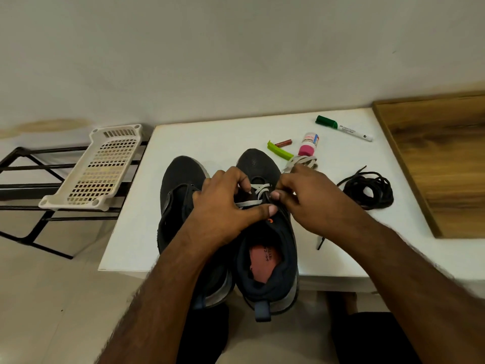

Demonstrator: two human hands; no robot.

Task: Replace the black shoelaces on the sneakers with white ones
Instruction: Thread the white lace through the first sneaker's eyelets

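Two dark sneakers stand side by side on the white table [199,135], toes pointing away from me. The left sneaker [181,177] has no lace visible. The right sneaker [258,164] carries a white lace [258,187] crossed through its lower eyelets. My left hand [225,203] pinches a strand of that white lace over the tongue. My right hand [307,198] pinches the lace at the sneaker's right eyelet row. A second white lace [301,161] lies bundled behind my right hand. A pile of black laces [367,190] lies on the table to the right.
Behind the shoes lie a green clip [279,151], a small red battery [283,142], a pink-capped bottle [308,144] and a green-capped marker [343,128]. A wooden board [441,158] borders the table's right side. A white perforated tray [105,166] rests on a black rack at left.
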